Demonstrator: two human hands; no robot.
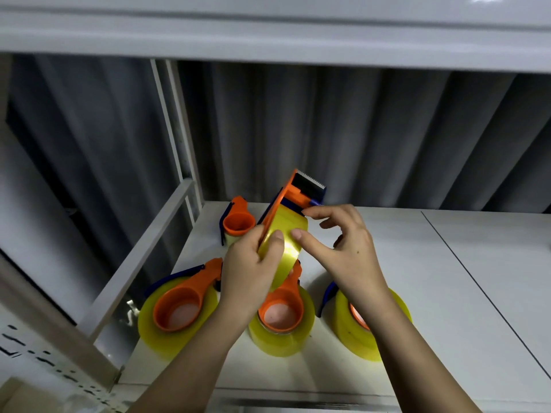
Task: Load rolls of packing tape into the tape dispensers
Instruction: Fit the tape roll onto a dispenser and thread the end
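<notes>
A person's two bare hands work over a white shelf (pixel 447 293), seen from a head camera looking down.

Both hands hold one tape dispenser (pixel 298 195) up off the shelf near the centre of the view. It is orange with a dark blue frame and a toothed blade at its top end, pointing toward 1 o'clock. A yellow tape roll (pixel 283 248) sits in it, tilted, with its glossy outer face toward the camera.

The left hand (pixel 253 263) grips the roll and dispenser from the 8 o'clock side, fingers curled round the edge and thumb pressed flat on the tape face. The right hand (pixel 343 248) comes in from 4 o'clock. Its thumb tip touches the tape face just beside the left thumb, and its index finger reaches to the top of the roll below the blade. The other right fingers are loosely curled and apart; whether they pinch a tape end cannot be told.

On the shelf below the hands, at 6 o'clock, stand three more loaded dispensers in a row: one at 7 o'clock (pixel 179 311), one in the middle (pixel 283 317), partly hidden by the left wrist, and one at 5 o'clock (pixel 357 323), behind the right forearm. A fourth dispenser (pixel 237 223), with a much thinner roll, lies at 10 o'clock from the hands, near the shelf's back edge.

A grey pleated curtain (pixel 298 129) hangs behind the shelf.
</notes>
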